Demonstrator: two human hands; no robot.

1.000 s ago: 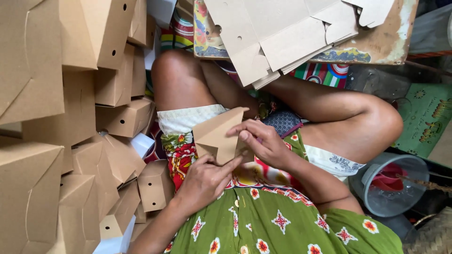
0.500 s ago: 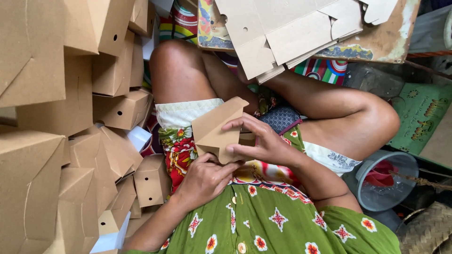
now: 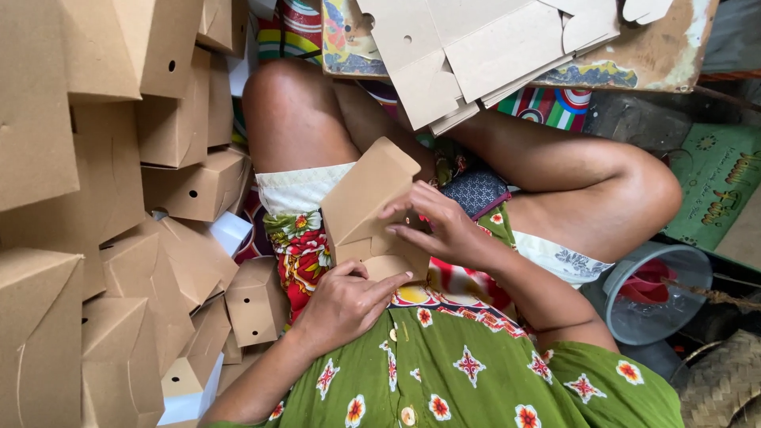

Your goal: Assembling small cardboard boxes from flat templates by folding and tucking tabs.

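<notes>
Both hands, left hand (image 3: 345,305) and right hand (image 3: 444,230), grip a half-folded brown cardboard box (image 3: 369,210); closing its flaps likely demands firm tucking.

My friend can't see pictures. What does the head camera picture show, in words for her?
A person sitting cross-legged holds a brown cardboard box in their lap, left hand under it, right hand pressing its side. Folded boxes are piled at the left, flat cardboard sheets lie ahead, and a grey bucket stands at the right.
</notes>
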